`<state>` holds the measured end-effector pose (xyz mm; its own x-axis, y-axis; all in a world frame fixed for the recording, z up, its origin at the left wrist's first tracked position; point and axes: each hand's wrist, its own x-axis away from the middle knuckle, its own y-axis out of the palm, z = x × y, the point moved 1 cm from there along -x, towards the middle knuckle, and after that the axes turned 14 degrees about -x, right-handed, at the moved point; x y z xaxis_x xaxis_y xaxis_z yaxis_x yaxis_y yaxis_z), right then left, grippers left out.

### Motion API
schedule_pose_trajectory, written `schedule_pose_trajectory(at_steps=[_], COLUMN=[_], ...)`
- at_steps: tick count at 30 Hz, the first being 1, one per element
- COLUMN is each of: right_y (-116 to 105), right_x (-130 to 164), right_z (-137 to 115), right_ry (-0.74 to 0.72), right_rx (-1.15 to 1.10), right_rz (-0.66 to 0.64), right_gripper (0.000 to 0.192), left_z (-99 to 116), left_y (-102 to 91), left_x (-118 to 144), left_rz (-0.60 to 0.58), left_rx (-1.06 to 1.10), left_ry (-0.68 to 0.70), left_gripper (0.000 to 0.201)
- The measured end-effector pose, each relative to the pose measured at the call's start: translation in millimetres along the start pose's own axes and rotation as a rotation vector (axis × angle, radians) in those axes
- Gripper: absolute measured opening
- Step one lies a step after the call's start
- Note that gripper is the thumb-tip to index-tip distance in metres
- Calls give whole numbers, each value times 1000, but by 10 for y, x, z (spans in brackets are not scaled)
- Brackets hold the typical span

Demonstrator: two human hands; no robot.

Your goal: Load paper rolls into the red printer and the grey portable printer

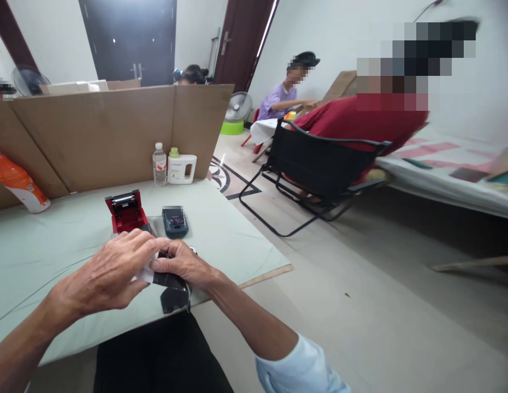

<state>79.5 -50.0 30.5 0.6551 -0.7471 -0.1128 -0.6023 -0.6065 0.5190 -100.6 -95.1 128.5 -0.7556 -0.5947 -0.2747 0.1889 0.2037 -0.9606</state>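
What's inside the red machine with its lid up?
A red hollow shows inside the red machine; a shiny bar crosses its lid. The left hand hides its near part.

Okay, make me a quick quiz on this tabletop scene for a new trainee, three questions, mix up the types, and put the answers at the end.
1. Multiple choice: How does the lid of the red printer-like device stand?
A) Shut
B) Raised
C) Taken off

2. True or false: The right-hand grip holds a glossy black item.

3. Fill in the blank: In the camera's view, the white handled jug stands just right of the clear plastic ____.

Key:
1. B
2. True
3. bottle
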Motion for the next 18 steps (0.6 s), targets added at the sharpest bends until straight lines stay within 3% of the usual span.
schedule_pose_trajectory(at_steps=[12,18], right_y=[119,97], right_x=[71,75], right_z=[62,225], right_ry=[-24,-9], right_rx=[-203,-229], right_rz=[17,55], right_gripper=[51,49], left_z=[-73,-111], left_y=[157,310], left_x=[206,304], left_rz=[195,221], left_rx=[316,426], left_ry=[-172,-205], left_gripper=[78,64])
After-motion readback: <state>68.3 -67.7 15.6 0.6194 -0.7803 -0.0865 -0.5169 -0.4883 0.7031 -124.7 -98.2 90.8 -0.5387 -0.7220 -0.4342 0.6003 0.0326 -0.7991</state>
